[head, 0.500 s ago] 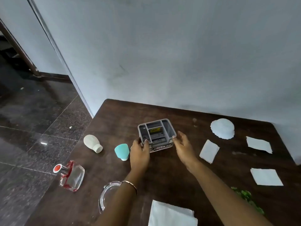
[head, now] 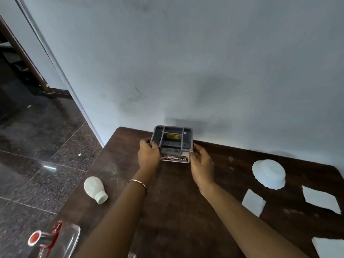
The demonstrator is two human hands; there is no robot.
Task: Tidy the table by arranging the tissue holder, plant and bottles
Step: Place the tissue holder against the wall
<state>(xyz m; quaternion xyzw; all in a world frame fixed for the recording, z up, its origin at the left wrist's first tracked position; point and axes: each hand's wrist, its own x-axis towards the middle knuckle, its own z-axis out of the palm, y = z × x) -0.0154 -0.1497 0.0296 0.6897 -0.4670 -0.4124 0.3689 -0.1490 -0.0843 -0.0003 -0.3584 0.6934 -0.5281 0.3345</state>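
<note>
A grey tissue holder [head: 173,141] with several compartments and a yellow label inside sits near the back left of the dark wooden table [head: 173,211], close to the wall. My left hand [head: 149,155] grips its left side and my right hand [head: 201,162] grips its right side. A white bottle [head: 95,189] lies on its side near the table's left edge. A clear glass bottle with a red cap [head: 54,241] lies at the front left corner. The plant is out of view.
A white scalloped paper dish [head: 269,175] lies upside down at the right. White tissues [head: 254,202] [head: 321,199] [head: 327,248] are scattered on the right side. The table's left edge drops to a dark tiled floor [head: 37,146]. A pale wall [head: 186,71] backs the table.
Both hands have pushed the tissue holder away from me toward the wall at the back of the table. The view has shifted; the teal object and the plant are no longer visible.
</note>
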